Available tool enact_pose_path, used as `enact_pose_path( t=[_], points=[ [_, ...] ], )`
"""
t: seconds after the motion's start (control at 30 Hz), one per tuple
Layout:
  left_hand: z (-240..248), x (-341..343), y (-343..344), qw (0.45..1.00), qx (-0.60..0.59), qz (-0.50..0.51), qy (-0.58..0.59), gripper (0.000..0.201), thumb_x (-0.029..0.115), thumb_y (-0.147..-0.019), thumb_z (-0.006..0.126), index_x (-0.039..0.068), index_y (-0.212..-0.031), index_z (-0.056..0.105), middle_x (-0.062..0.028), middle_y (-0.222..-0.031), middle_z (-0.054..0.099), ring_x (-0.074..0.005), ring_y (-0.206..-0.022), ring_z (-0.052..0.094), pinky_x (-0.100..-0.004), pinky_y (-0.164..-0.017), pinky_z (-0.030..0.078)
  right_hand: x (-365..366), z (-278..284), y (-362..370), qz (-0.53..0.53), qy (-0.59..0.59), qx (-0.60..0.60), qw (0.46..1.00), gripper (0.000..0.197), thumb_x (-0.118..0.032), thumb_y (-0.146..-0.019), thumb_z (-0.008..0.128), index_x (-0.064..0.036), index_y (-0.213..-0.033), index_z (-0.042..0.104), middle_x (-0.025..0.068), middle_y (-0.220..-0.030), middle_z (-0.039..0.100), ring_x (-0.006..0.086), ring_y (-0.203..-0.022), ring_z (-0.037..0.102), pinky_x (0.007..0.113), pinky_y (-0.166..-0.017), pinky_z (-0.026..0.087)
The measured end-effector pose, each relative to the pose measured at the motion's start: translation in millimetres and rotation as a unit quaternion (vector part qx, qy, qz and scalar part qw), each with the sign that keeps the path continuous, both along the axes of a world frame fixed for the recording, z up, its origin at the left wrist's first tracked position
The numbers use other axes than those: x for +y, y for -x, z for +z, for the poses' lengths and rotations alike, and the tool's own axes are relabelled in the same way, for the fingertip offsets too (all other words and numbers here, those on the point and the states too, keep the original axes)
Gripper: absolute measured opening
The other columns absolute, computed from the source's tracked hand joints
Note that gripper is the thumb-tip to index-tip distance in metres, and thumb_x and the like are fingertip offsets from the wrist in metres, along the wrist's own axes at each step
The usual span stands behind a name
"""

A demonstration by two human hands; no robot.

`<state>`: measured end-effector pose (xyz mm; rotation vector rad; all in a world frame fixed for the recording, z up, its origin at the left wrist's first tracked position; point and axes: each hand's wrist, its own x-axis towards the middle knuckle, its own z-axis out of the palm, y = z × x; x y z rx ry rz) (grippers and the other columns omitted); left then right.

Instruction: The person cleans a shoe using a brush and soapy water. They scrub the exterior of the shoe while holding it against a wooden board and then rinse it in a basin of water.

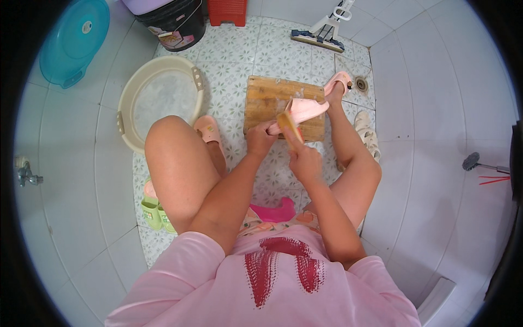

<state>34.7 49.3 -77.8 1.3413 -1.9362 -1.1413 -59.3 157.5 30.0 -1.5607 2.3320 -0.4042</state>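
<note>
Over the wooden board, the left hand grips a pink slipper and the right hand clasps a brush, seemingly scrubbing, the next stroke needing firm support.

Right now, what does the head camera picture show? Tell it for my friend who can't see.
The right hand holds a brush to a pink slipper gripped in the left hand, over a wooden board on a patterned tile floor. A round beige tub stands to the left; a mop stands near the far wall.
</note>
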Motion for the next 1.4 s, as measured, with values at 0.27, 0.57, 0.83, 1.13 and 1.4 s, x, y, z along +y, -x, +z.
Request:
enact_pose_path(
  t=[0.27,0.57,0.83,1.13,1.4],
  points=[
    [-2,0,0,0.999,0.017,0.017,0.042,0.03,0.014,-0.07,0.071,0.009,-0.1,0.07,-0.0146,-0.085,0.068,-0.0263,-0.076,0.067,-0.0333,-0.067,0.051,2,2,0,-0.005,0.04,-0.07,0.997,0.073,-0.003,-0.074,0.064,-0.0318,-0.138,0.041,0.0229,-0.075,0.063,0.0418,-0.067,0.061,0.047,-0.063,0.05],
    [5,0,1,0.999,0.042,0.014,0.012,0.03,0.014,-0.07,0.072,0.009,-0.099,0.07,-0.0142,-0.079,0.067,-0.025,-0.07,0.066,-0.0329,-0.064,0.05,-3,-2,13,-0.024,0.011,-0.092,0.995,0.072,-0.005,-0.074,0.066,-0.0335,-0.136,0.043,0.0254,-0.079,0.062,0.0422,-0.071,0.061,0.047,-0.066,0.049],
    [4,-1,2,0.999,-0.025,0.012,-0.025,0.033,0.018,-0.069,0.074,0.01,-0.1,0.07,-0.0131,-0.081,0.069,-0.0261,-0.073,0.066,-0.0333,-0.067,0.05,-2,1,10,-0.015,0.006,-0.169,0.985,0.07,-0.006,-0.075,0.063,-0.0302,-0.138,0.041,0.0246,-0.078,0.063,0.0434,-0.072,0.06,0.05,-0.068,0.048],
    [-8,-4,-1,1.0,0.017,0.013,0.02,0.033,0.015,-0.068,0.073,0.01,-0.101,0.07,-0.0142,-0.085,0.068,-0.0264,-0.074,0.066,-0.0336,-0.068,0.05,-11,11,15,-0.066,-0.004,-0.036,0.997,0.071,-0.006,-0.076,0.063,-0.0355,-0.137,0.041,0.0235,-0.08,0.063,0.0416,-0.072,0.061,0.047,-0.068,0.049],
    [-6,-3,-2,1.0,0.028,0.005,0.0,0.031,0.015,-0.069,0.073,0.011,-0.099,0.07,-0.013,-0.08,0.068,-0.0265,-0.07,0.065,-0.0329,-0.066,0.05,0,-3,17,-0.002,0.012,-0.13,0.991,0.072,-0.004,-0.076,0.062,-0.0363,-0.137,0.04,0.0253,-0.084,0.062,0.0421,-0.078,0.061,0.047,-0.07,0.049]
  ],
)
